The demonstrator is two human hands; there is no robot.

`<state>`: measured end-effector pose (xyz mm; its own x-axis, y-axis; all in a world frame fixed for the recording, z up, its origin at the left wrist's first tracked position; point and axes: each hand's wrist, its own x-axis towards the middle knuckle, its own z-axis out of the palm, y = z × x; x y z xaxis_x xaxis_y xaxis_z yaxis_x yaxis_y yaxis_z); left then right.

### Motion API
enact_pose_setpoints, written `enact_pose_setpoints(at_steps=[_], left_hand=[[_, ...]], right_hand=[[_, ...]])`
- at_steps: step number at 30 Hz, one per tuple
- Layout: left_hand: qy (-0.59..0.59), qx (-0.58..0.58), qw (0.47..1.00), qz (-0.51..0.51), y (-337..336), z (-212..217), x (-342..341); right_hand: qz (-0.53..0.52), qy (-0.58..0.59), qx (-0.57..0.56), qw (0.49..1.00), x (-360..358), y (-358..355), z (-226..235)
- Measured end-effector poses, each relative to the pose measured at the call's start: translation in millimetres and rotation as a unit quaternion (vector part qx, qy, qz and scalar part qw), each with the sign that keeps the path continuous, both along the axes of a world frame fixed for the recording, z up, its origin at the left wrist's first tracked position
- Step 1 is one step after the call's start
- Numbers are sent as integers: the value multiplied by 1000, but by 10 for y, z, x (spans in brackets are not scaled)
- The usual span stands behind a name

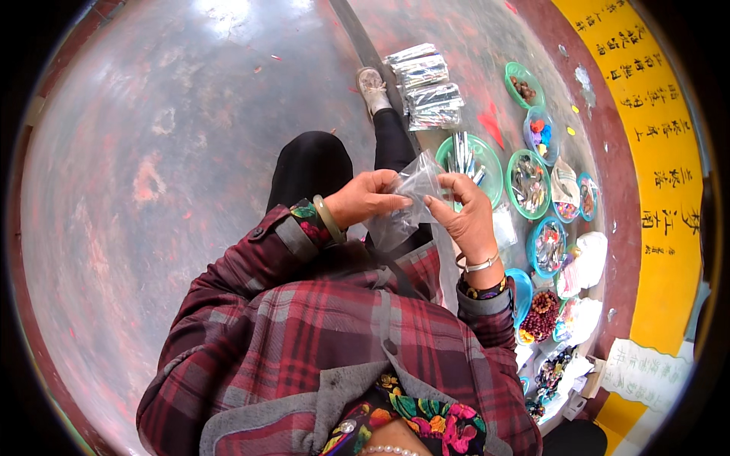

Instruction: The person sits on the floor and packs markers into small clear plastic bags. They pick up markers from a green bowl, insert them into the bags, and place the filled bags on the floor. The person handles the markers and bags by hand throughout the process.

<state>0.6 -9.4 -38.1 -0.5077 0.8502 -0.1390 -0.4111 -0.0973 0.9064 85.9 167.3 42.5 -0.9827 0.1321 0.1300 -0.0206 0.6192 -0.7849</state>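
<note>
A clear plastic bag [419, 179] is stretched between my two hands, above my lap. My left hand [368, 199] pinches its left side between thumb and fingers. On the other side my right hand [467, 216] grips the bag near its upper right part, thumb and fingertips pressed together. The lower part of the bag hangs loose below my fingers. Whether anything lies inside the bag I cannot tell. Just beyond my right hand stands a green basin [496, 169] with long, shiny packets in it, partly hidden by the bag and the hand.
Stacked silvery packets [433, 105] lie beyond my shoe [372, 89]. Along my right are small basins: a green one [512, 199] with small items and a blue one [532, 260] with packets. Dark red beads [538, 323] and white bags [591, 258] lie nearer me. A yellow-banded wall [646, 163] borders them.
</note>
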Motion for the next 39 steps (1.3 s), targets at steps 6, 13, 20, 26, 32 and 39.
enact_pose_setpoints(at_steps=[6,13,20,26,32,39], left_hand=[[-7,33,999,19,15,-3,34],[-12,76,996,55,-34,83,24],[-10,-3,1000,28,-80,221,131],[14,-41,988,147,-204,143,13],[-94,35,975,198,-341,-99,-168],[-79,20,984,158,-248,-216,-136]], right_hand=[[92,-13,-41,995,14,8,-9],[12,7,-112,994,82,-13,-32],[-50,18,-337,940,205,-123,-133],[-240,-10,-374,896,235,504,-938],[-551,-252,-501,618,422,1588,-2750],[-505,-144,-572,630,401,1916,-3260]])
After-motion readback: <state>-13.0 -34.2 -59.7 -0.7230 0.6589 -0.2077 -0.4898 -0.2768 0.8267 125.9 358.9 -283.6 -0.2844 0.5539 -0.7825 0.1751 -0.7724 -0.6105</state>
